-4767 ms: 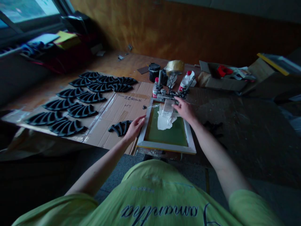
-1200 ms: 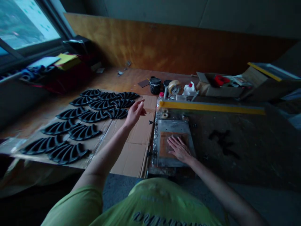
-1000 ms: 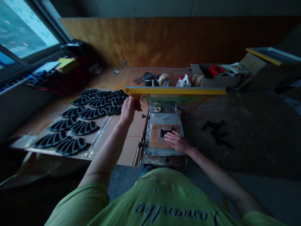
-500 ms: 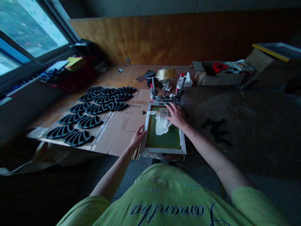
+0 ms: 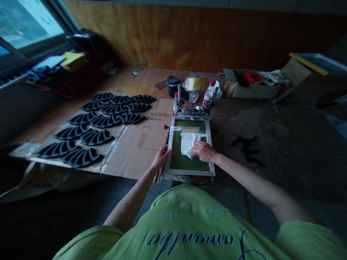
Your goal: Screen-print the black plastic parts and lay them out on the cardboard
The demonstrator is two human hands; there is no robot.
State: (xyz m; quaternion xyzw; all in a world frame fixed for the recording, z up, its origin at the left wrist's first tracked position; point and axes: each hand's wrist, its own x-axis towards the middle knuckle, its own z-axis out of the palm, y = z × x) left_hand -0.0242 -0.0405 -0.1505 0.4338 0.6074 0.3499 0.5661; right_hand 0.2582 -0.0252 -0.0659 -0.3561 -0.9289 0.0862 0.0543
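Note:
A screen printing frame (image 5: 211,165) with a silver border and green mesh lies flat in front of me, below a metal hinge clamp (image 5: 191,115). My left hand (image 5: 162,156) is closed around its left edge, the fingertips partly hidden. On the mesh lies a crumpled white cloth or paper (image 5: 187,143); I cannot tell which. My right hand (image 5: 204,151) is closed on the lower right part of this white piece, pressing over the mesh. A tan block-like piece (image 5: 190,129) touches its upper edge.
Several black fan-shaped pieces (image 5: 97,121) lie in rows on cardboard (image 5: 138,144) to the left. Behind the clamp stand red-capped bottles (image 5: 208,95), a dark tub (image 5: 172,86) and a tape roll (image 5: 195,83). Black strips (image 5: 246,150) and an open carton (image 5: 249,90) are at right.
My right hand has moved down toward me from the frame's top, its fingers now closed on the white piece. The left hand stays at the frame's left edge. The view has shifted slightly.

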